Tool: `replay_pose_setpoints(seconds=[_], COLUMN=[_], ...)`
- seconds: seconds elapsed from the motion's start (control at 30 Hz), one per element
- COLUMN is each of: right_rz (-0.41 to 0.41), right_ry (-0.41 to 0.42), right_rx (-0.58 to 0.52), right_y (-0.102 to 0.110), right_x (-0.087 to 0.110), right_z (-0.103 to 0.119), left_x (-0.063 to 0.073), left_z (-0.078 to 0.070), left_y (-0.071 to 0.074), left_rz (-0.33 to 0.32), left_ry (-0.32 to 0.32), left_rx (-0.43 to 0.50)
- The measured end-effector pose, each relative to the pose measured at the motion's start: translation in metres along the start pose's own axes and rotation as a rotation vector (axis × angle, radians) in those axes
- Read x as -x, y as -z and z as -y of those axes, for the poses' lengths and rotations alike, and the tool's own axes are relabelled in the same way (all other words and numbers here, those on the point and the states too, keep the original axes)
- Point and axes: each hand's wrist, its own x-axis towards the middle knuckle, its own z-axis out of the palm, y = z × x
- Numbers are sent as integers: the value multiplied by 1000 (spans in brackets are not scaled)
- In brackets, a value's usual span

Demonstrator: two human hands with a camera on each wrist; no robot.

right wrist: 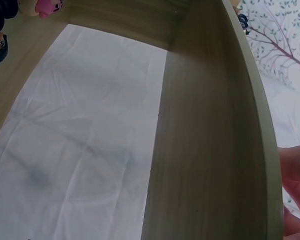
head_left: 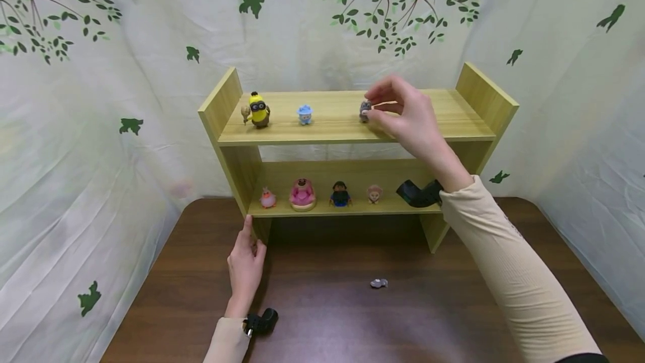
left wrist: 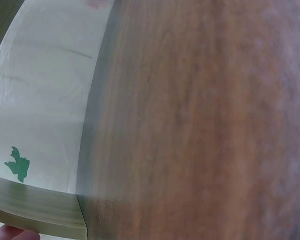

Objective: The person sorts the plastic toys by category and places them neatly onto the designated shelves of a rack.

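Observation:
On the top board of a wooden two-tier shelf point(head_left: 322, 134), my right hand point(head_left: 413, 119) pinches a small grey figurine point(head_left: 364, 111) between thumb and fingers. The figurine stands right of a small blue figurine point(head_left: 304, 115) and a yellow Minion figurine point(head_left: 259, 112). In the right wrist view, part of my right hand point(right wrist: 296, 172) shows past the board's edge, and the figurine is hidden. My left hand point(head_left: 245, 268) touches the lower tier's left front corner with a straight index finger. Its fingers point(left wrist: 19, 233) barely show in the left wrist view.
Along the lower tier stand a pink figurine point(head_left: 268, 199), a larger magenta bear figurine point(head_left: 302, 194), a dark-haired figurine in blue point(head_left: 340, 195) and a pale pink figurine point(head_left: 374, 194). A small grey-silver piece point(head_left: 379, 283) lies on the brown table point(head_left: 322, 318). Leaf-printed cloth point(head_left: 151, 144) hangs behind.

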Motion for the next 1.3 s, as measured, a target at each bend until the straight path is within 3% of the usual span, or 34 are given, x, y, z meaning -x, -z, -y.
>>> replay_pose_setpoints(seconds=[0.37,0.9,1.3], right_rz=[-81,-74,-58], right_ry=[48,107,78], right_rx=[-45,-73,-112], right_y=[9,20,23], right_x=[9,35,58], right_z=[4,6,2], left_x=[1,1,0], left_z=[0,0,-1], left_y=[1,0,0], left_rz=[1,4,13], left_ry=[6,11,16], left_rx=[-4,-12,-7])
